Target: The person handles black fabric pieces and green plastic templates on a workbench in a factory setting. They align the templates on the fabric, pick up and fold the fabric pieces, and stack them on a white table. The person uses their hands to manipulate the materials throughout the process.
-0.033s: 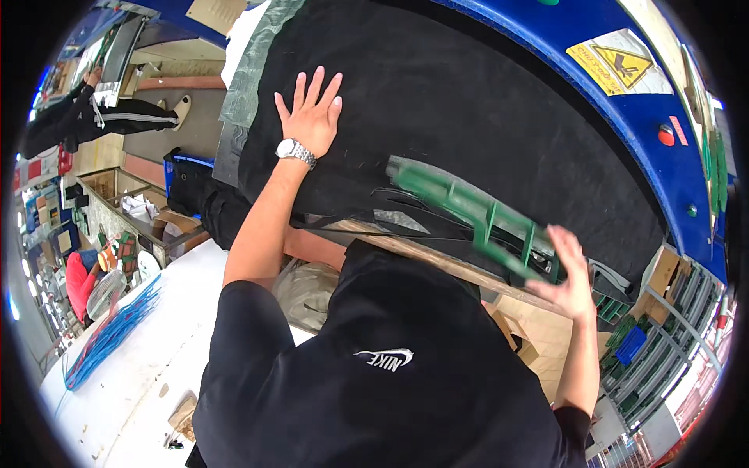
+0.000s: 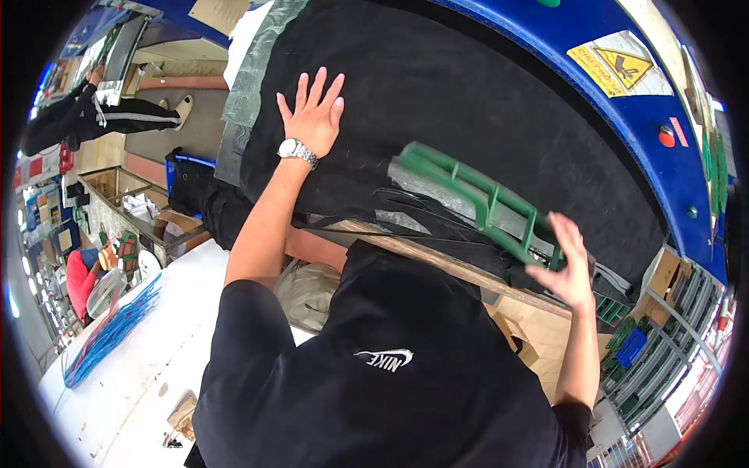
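Observation:
My left hand lies flat on the black sheet material, fingers spread, with a metal watch on the wrist. My right hand grips the right end of a long green cutting die between thumb and fingers. The die is open-framed with cross ribs and is slightly smeared by motion. It is tilted over the near edge of the sheet, and I cannot tell whether its far edge touches the material. Below it lie cut gaps and thin black offcut strips.
A blue machine beam with a yellow warning sign and red button curves along the far side. Racks of green dies stand at right. At left are a white table, blue strands and another person.
The green die has tipped and shifted slightly away from me, showing more of its underside. My right hand has moved a little with it; my left hand stays flat in place.

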Tool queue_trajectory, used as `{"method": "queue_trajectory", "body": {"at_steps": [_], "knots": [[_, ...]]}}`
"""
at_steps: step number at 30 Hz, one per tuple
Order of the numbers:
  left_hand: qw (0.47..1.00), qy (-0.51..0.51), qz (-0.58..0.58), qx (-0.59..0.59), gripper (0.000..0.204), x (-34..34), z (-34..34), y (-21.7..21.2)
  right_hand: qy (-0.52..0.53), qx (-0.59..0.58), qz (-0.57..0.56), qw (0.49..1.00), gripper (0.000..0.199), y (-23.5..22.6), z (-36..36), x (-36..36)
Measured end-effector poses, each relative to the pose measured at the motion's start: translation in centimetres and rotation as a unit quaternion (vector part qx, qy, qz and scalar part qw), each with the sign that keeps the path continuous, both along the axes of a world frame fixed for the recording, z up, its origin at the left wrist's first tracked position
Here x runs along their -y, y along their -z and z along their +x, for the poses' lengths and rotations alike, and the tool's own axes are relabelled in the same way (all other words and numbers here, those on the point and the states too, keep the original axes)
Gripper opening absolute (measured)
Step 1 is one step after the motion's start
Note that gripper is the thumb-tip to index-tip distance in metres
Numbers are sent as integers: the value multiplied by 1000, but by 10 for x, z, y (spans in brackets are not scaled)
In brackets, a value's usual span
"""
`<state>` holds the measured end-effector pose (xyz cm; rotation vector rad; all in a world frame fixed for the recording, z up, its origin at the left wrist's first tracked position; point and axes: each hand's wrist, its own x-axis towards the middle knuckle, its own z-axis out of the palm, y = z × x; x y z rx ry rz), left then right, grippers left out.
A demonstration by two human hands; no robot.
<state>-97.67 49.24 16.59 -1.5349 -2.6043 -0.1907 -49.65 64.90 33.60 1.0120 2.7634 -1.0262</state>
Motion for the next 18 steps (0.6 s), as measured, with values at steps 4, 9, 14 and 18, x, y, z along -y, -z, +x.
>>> {"method": "queue_trajectory", "body": {"at_steps": [4, 9, 14, 18], "knots": [[1000, 6, -8, -5, 48, -3, -2, 4, -1, -40, 120, 992, 95, 57, -47, -29], [1000, 3, 25, 5, 47, 3, -5, 6, -47, -77, 171, 981, 88, 90, -103, -37], [1000, -14, 1, 18, 49, 7, -3, 3, -79, -65, 196, 975, 83, 104, -127, -32], [994, -15, -16, 104, 48, 11, 8, -12, -70, -39, 247, 966, 82, 99, -114, -29]]}}
